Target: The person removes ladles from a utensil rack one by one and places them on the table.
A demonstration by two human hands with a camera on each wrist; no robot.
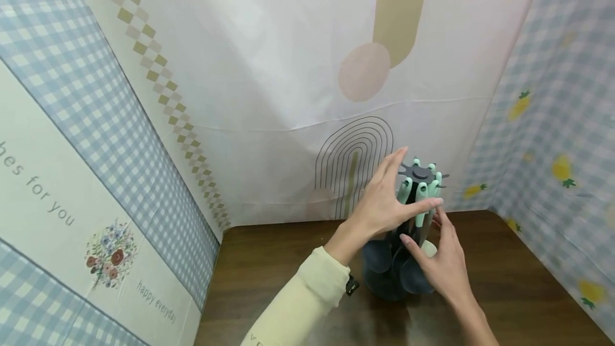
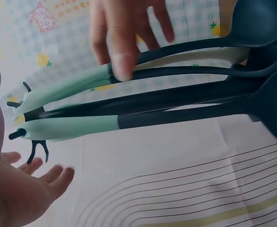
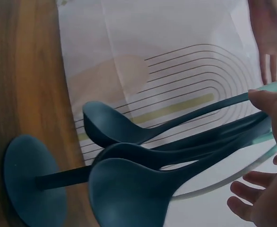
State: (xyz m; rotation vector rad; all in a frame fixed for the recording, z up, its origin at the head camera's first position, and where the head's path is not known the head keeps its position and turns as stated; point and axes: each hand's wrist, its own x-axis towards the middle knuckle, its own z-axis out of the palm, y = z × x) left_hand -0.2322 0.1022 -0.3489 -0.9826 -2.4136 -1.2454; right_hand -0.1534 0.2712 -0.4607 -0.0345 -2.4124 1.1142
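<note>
Pale-yellow sleeve (image 1: 298, 303), mint-handled dark utensils (image 3: 126, 194), hanging around round-based stand (image 3: 27, 177).

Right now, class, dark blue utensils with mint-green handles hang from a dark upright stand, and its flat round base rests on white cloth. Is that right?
One detail is wrong: the right wrist view shows the flat round base on a brown wooden table. The dark blue utensils do hang from the dark upright stand.
</note>
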